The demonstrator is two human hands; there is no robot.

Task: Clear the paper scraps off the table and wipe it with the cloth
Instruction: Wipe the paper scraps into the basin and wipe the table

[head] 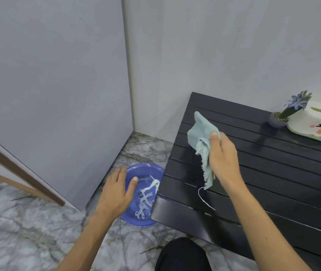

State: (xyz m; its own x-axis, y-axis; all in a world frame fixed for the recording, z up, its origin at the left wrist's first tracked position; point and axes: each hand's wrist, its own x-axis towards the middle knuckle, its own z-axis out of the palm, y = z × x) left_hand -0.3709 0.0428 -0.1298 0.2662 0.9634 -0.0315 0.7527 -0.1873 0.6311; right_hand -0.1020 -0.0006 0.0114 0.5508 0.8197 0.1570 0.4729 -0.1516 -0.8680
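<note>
My right hand (223, 157) is shut on a pale green cloth (201, 133), held above the left part of the black slatted table (273, 173); a frayed white thread hangs from the cloth toward the table's front edge. My left hand (117, 189) grips the rim of a blue plastic bowl (146, 171), thumb inside it, just left of and below the table's edge. White paper scraps (146, 196) lie in the bowl. No scraps show on the table top.
A small potted blue flower (284, 114) and a white tissue box with a cartoon face (318, 122) stand at the table's far right. Grey walls meet in a corner behind. The floor is marbled tile. A dark knee (183, 255) shows below.
</note>
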